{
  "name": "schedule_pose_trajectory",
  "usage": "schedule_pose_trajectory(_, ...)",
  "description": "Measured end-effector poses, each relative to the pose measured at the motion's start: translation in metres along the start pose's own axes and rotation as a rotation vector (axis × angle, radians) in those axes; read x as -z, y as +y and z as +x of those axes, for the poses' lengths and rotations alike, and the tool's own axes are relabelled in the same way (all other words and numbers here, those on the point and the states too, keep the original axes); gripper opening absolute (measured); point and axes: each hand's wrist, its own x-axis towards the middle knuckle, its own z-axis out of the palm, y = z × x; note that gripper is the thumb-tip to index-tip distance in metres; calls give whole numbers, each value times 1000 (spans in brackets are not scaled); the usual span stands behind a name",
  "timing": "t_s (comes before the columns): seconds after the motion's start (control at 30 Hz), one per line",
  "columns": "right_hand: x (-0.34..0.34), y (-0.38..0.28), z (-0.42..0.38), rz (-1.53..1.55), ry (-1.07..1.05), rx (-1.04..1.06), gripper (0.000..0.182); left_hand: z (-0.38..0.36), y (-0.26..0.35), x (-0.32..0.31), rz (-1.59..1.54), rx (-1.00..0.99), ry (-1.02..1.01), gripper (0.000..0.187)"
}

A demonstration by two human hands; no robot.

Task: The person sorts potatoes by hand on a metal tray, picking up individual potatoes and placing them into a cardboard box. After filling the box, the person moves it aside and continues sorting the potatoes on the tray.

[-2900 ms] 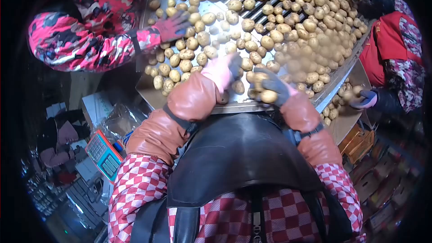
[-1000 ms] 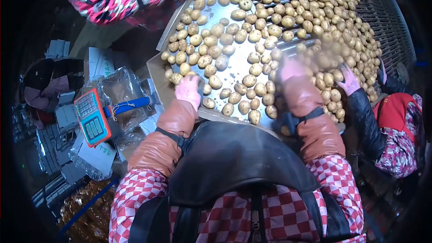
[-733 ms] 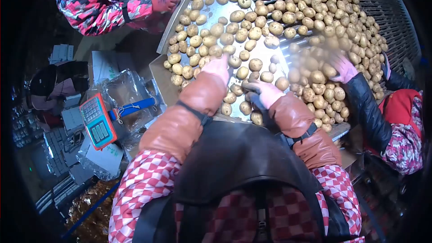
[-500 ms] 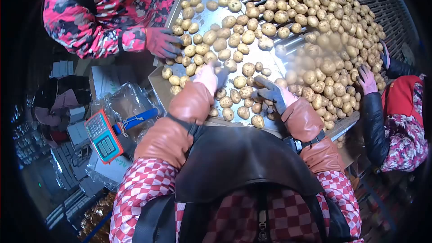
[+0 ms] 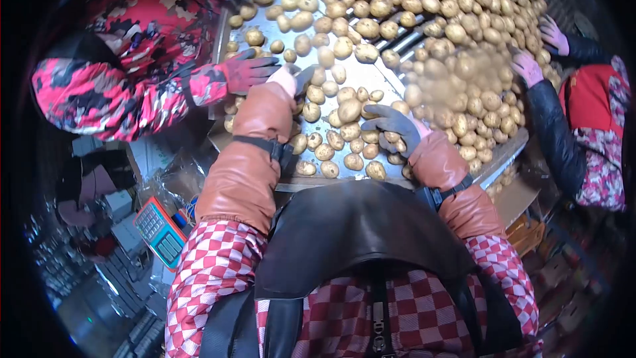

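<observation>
Several potatoes point(image 5: 350, 109) lie spread over a metal sorting table point(image 5: 361, 76). My left hand point(image 5: 289, 79), in a pink glove with a grey palm, reaches out over the table's left part, its fingers apart among the potatoes. My right hand point(image 5: 392, 124), in a dark grey glove, hovers spread over the potatoes near the front edge. Neither hand shows a potato held. Brown sleeve guards cover both my forearms.
A person in a pink camouflage jacket point(image 5: 112, 86) works at the left, their gloved hand point(image 5: 248, 71) close to my left hand. Another person's gloved hands point(image 5: 528, 66) reach in at the right. An orange scale point(image 5: 159, 232) sits lower left. A cardboard box point(image 5: 513, 195) stands right of the table.
My left hand has reached farther out and left, close to the neighbour's glove. My right hand stays spread over the front potatoes. The view has tilted and the potato flow has moved on.
</observation>
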Motion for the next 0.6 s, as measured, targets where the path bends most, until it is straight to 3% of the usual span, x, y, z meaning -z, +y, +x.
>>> schedule_pose_trajectory(0.07, -2, -31, -2, 671, 213, -631, 39, 10, -20, -12, -114, 34, -6, 67)
schedule_pose_trajectory(0.13, 3, -15, -19, 719, 194, -595, 40, -25, -13, -17, -197, 1, 244, 65)
schedule_pose_trajectory(0.2, 8, -12, -31, 761, 165, -557, 42, -89, 25, -11, -194, -35, 205, 56)
schedule_pose_trajectory(0.3, 15, -31, -48, 597, 398, -864, 37, -163, 59, -20, 120, -439, 31, 49)
schedule_pose_trajectory(0.33, 7, -51, -72, 514, 378, -539, 49, -186, 74, -26, 294, -577, 21, 50)
schedule_pose_trajectory(0.4, -2, -30, -101, 544, 485, -387, 48, -207, 103, -46, 511, -516, -171, 57)
schedule_pose_trajectory(0.43, -4, -33, -109, 721, 523, -447, 49, -207, 108, -59, 562, -507, -161, 57)
schedule_pose_trajectory(0.53, -7, -20, -128, 768, 504, -398, 46, -183, 115, -84, 638, -559, -158, 60)
schedule_pose_trajectory(0.6, -12, 11, -144, 620, 553, -418, 31, -175, 122, -90, 640, -465, -227, 56)
